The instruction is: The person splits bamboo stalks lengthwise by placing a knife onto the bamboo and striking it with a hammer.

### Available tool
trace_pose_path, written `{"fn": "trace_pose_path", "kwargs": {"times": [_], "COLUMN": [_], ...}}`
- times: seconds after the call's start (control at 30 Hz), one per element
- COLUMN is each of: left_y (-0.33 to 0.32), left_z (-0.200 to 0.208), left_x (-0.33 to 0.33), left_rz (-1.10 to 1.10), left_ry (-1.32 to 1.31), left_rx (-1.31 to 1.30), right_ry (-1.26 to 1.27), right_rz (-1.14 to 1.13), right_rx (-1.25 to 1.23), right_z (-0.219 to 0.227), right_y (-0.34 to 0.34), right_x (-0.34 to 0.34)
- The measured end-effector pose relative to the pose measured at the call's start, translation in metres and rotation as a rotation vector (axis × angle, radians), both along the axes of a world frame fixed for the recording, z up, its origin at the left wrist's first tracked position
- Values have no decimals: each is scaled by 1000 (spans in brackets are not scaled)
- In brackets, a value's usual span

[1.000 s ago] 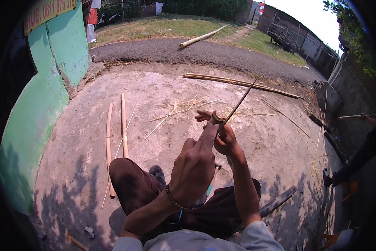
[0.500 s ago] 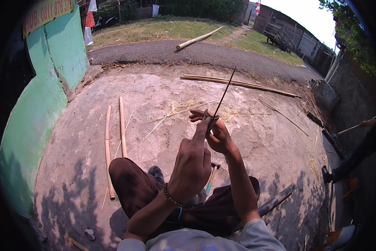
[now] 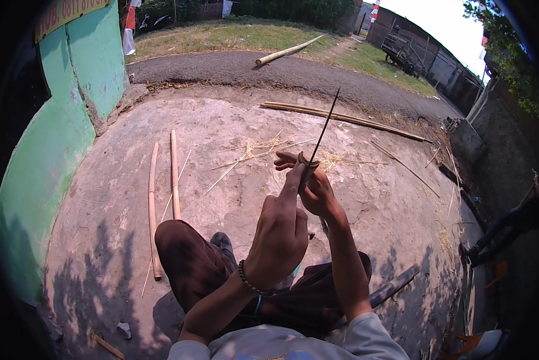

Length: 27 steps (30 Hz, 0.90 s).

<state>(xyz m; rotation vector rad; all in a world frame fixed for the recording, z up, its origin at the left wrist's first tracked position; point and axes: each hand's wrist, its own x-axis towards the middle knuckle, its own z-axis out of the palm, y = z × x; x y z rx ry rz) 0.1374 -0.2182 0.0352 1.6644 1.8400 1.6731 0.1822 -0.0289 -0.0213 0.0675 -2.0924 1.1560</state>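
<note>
My left hand (image 3: 275, 240), with a beaded bracelet at its wrist, is raised in front of me. Its fingers are curled and the index finger is stretched along a split bamboo piece (image 3: 309, 162) with a curved end. Around the same piece from the right closes my right hand (image 3: 318, 193), some fingertips reaching out past it to the left. From between the hands a long, thin, dark strip (image 3: 325, 125) juts up and away, edge-on like a blade; which hand bears it is hidden. Below, a tool with a teal handle (image 3: 296, 270) is mostly covered.
Two bamboo poles (image 3: 175, 174) lie left of my knee. Bamboo shavings (image 3: 260, 145) and long strips (image 3: 347, 120) lie ahead on the concrete. A dark pole (image 3: 395, 285) is beside my right knee. Another person's legs (image 3: 497, 234) show at right; a green wall (image 3: 47, 174) stands left.
Both hands keep their hold and have shifted only slightly. The tool below is now more covered by my left hand. The other person at right has changed position.
</note>
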Motion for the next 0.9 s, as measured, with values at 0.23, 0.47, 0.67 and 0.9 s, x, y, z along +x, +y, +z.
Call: {"fn": "trace_pose_path", "kwargs": {"times": [0.23,0.47,0.67,0.9], "left_y": [-1,37,54,86], "left_z": [6,23,58,69], "left_x": [-3,-71,-112,-133], "left_rz": [49,45,15,94], "left_ry": [28,251,498,767], "left_rx": [-54,-141,-381,-385], "right_ry": [-62,55,64,104], "right_rz": [-32,-258,-386,-606], "right_rx": [-12,15,131,142], "right_z": [4,21,14,10], "right_y": [1,-3,17,32], "right_x": [-3,-21,-42,-62]}}
